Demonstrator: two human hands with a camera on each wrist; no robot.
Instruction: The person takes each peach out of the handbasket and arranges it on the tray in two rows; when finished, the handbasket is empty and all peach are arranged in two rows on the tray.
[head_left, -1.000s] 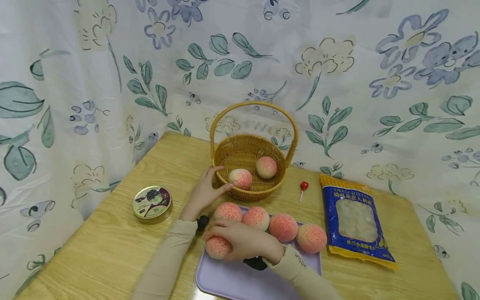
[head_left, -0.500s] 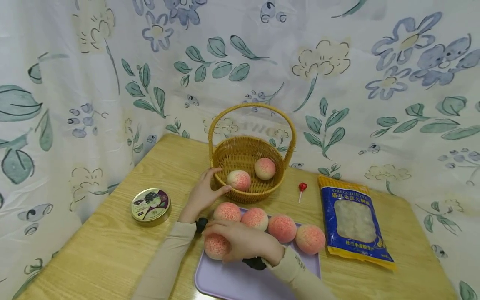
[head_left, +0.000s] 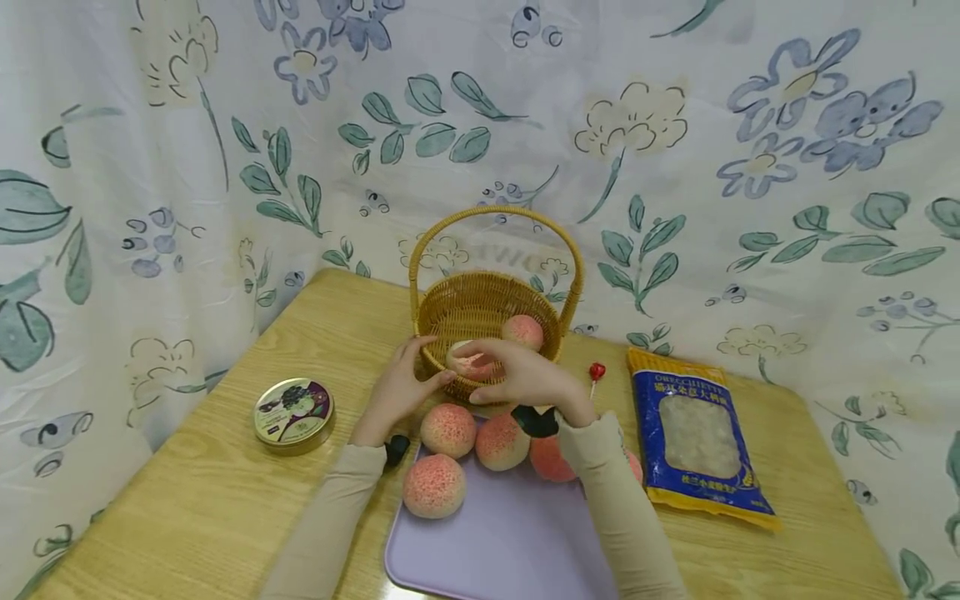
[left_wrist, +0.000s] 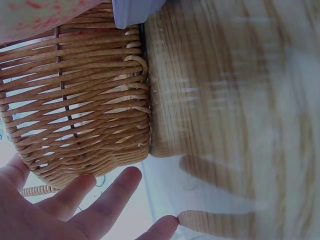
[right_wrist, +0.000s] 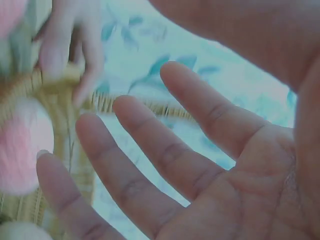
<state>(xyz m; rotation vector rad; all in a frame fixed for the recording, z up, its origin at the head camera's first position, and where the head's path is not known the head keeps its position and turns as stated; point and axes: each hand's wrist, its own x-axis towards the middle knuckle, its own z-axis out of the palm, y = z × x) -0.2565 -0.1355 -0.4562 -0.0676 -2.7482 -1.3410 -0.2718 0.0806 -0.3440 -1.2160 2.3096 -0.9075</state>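
Observation:
My left hand (head_left: 397,392) rests at the wicker basket's (head_left: 491,283) left front rim, its fingers fairly straight along the woven side, which also shows in the left wrist view. Over the basket's front hovers my right hand (head_left: 525,371), palm bare and fingers spread in the right wrist view. Beneath it, partly covered, lies a pink-and-white peach (head_left: 462,360) inside the basket, with another peach (head_left: 522,330) behind. A lilac tray (head_left: 517,533) in front carries several peaches: a front-left peach (head_left: 435,486) and a back row starting with a peach (head_left: 448,430), partly hidden by my right arm.
A round tin (head_left: 293,414) stands on the wooden table (head_left: 202,492) at the left. To the right lie a red lollipop (head_left: 597,372) and a blue-and-yellow pasta bag (head_left: 697,437). A floral curtain (head_left: 480,108) hangs behind the table.
My right hand has let go of the front-left peach, which stays on the tray, and has moved up and right over the basket. The left hand keeps its place at the rim.

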